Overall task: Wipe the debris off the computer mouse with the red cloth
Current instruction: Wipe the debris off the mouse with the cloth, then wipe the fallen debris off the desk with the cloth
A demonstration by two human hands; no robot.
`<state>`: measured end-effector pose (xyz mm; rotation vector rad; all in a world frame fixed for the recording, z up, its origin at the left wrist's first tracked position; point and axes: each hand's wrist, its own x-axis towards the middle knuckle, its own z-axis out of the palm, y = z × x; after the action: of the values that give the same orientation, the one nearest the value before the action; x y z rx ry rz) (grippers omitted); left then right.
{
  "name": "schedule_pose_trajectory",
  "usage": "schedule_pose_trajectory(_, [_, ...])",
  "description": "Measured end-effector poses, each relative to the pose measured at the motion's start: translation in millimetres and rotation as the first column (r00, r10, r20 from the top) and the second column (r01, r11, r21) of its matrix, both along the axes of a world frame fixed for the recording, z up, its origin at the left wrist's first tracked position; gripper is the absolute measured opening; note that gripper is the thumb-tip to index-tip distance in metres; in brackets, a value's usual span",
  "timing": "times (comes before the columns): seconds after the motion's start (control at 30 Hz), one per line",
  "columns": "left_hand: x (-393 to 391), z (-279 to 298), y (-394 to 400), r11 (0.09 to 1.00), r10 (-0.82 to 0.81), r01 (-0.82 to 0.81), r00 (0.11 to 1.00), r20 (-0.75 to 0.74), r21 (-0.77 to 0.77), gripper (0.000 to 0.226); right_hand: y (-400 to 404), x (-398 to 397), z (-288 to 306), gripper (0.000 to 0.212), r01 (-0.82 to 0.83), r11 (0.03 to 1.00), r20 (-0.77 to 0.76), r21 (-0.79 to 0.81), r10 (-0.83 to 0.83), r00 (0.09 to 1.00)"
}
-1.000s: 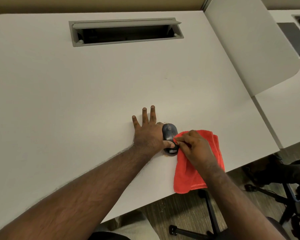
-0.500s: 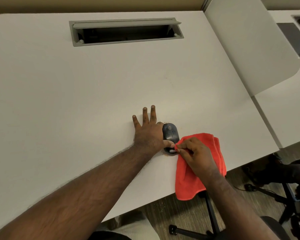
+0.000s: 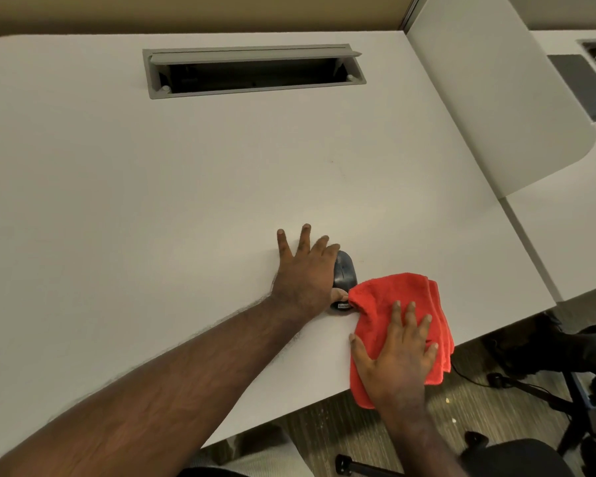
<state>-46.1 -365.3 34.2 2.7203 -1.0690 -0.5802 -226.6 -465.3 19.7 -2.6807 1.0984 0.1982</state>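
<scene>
A dark grey computer mouse lies on the white desk near its front edge. My left hand rests flat against the mouse's left side, fingers spread, thumb at the mouse's near end. The red cloth lies bunched to the right of the mouse, its left tip touching the mouse's near end and its lower part hanging over the desk edge. My right hand lies flat on the cloth with the fingers spread, pressing it onto the desk.
A grey cable slot with its lid up sits at the back of the desk. A white divider panel stands to the right. Office chair bases and a few crumbs are on the floor below the edge.
My right hand let go of its pinch on the cloth's corner at the mouse and moved down and right, flattening onto the cloth. My left hand stayed on the mouse.
</scene>
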Motion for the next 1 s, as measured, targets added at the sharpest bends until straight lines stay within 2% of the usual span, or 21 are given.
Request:
schedule_pose_trajectory(0.07, [-3.2,1.7,-0.7,0.998,-0.066,0.066,0.997,0.043,-0.003,0.092,-0.3,-1.4,-5.7,0.087,0.018,0.999,-0.054,0.034,-0.017,0.998])
schedule_pose_trajectory(0.13, [-7.7,3.5,-2.7,0.993,-0.117,0.114,0.989,0.087,0.038,0.099,-4.7,2.1,-9.1,0.077,0.024,0.998,-0.043,0.066,-0.021,0.999])
schedule_pose_trajectory(0.3, [-12.6,5.1,-7.7,0.988,-0.134,0.124,0.985,0.111,0.091,0.111,-20.7,14.8,-15.7,0.069,0.082,0.994,-0.015,0.072,-0.081,0.997])
schedule_pose_trajectory(0.43, [-8.9,3.9,-8.8,0.989,-0.130,0.121,0.985,0.112,0.085,0.106,-34.2,31.9,-20.9,0.067,0.104,0.994,-0.013,0.041,-0.104,0.995])
schedule_pose_trajectory(0.63, [-9.3,1.6,-5.7,0.991,-0.134,0.137,0.975,0.177,-0.006,0.097,-54.4,67.9,-25.5,0.065,0.096,0.994,0.025,0.042,-0.097,0.995])
schedule_pose_trajectory(0.87, [5.2,5.1,26.7,0.971,0.072,-0.034,0.985,0.154,-0.237,0.094,-82.3,156.0,-22.0,0.062,0.020,1.000,0.061,0.016,-0.021,0.998])
schedule_pose_trajectory(1.0, [15.5,1.5,57.9,0.951,0.181,-0.141,0.975,0.129,-0.274,0.093,-97.0,225.7,-18.0,0.062,-0.110,0.993,0.058,0.047,0.107,0.993])
